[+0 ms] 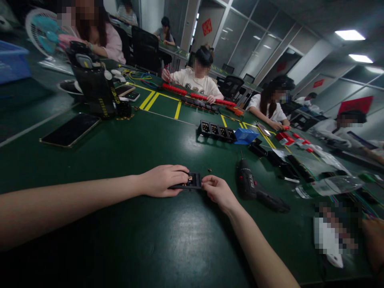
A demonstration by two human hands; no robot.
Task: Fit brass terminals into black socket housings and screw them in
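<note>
On the green table lies a small black rectangular housing (196, 181) with brass-coloured metal parts inside. My left hand (165, 180) lies over its left part, fingers curled around it and hiding that end. At the right end, my right hand (216, 190) has thumb and forefinger pinched together against the edge. Whatever the pinch holds, if anything, is too small to make out. A tiny brass-coloured piece (209, 170) rests just beyond the housing. To the right of my right hand, a black cordless screwdriver (247, 180) lies with its bit pointing away from me.
Behind the housing stand a row of black modules (217, 131) and a blue block (246, 136). A phone (71, 130) lies on the left, a plastic bottle (333, 186) on the right. Across the table, a person (195, 80) handles a red strip (207, 98); other people sit nearby.
</note>
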